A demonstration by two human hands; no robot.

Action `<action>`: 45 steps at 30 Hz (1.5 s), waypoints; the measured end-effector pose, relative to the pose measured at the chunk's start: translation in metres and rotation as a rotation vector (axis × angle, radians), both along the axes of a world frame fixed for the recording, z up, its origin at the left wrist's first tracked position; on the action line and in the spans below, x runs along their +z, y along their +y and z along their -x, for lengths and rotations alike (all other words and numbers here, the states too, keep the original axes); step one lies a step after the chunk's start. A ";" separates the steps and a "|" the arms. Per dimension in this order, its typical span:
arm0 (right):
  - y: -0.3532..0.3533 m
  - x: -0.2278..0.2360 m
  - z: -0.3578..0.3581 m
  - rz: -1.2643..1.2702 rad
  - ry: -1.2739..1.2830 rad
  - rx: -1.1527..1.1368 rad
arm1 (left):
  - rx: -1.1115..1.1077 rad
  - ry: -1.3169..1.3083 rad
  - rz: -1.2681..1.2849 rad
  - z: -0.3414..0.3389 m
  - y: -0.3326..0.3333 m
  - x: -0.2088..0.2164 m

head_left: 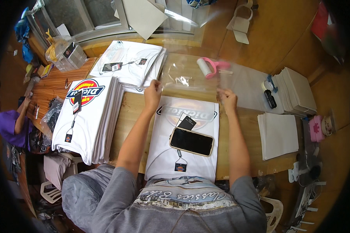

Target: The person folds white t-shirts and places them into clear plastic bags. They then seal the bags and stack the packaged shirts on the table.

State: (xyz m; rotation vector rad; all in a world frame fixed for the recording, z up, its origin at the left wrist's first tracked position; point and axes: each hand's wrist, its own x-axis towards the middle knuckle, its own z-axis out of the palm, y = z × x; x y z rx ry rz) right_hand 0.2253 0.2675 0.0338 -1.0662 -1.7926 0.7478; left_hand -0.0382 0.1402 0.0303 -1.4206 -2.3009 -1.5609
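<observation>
A clear plastic bag (179, 72) is stretched out over the table by both hands, its near edge between them. My left hand (153, 93) pinches it at the left, and my right hand (227, 99) grips it at the right. Below the hands lies a folded white T-shirt (163, 153) with a printed logo, partly seen through the film. On the shirt rest a phone (191, 141) with a black screen and a black hang tag (186, 123). A small dark label on a cord (180, 166) lies near the collar.
Folded white T-shirts stand in a tall stack (89, 112) at left, with another pile (128, 62) behind. A pink lint roller (207, 68) lies beyond the bag. White card sheets (278, 136) and a card stack (295, 91) sit right. Another person in purple (13, 126) sits far left.
</observation>
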 end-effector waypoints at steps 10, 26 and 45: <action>0.028 -0.041 -0.020 0.617 0.187 0.159 | 0.015 -0.077 0.219 0.017 0.010 -0.039; -0.048 -0.033 -0.060 0.460 -0.365 0.137 | -0.544 -0.532 0.450 0.014 -0.076 -0.032; -0.127 -0.020 -0.161 0.179 -0.717 -0.320 | -0.086 -0.438 0.112 -0.030 -0.099 -0.044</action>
